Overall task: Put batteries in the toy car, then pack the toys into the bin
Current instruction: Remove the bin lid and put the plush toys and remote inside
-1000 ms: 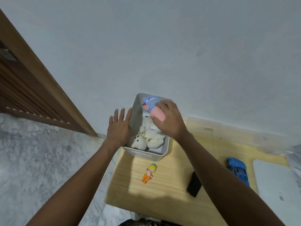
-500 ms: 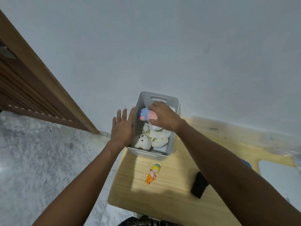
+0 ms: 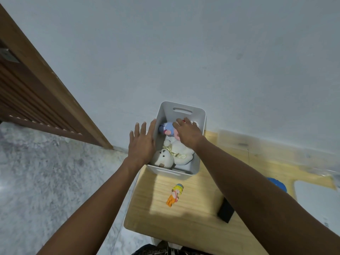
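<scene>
Bin (image 3: 199,153) near table (image 3: 193,208) edge; left hand (image 3: 142,144) flat against wall, right hand (image 3: 187,132) fingers loose over toys; hard push could tip bin.

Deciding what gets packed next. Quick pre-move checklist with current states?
1. White bin steadied: ok, left hand lies flat against its left wall.
2. Blue and pink plush inside bin: ok, beside the white teddy bear.
3. Right hand free: cannot tell, it rests over the toys with its fingertips hidden.
4. Small figurine packed: not ok, lying on the wooden table.
5. Blue toy car packed: not ok, on the table behind the right forearm.
6. Batteries fitted: cannot tell.
</scene>
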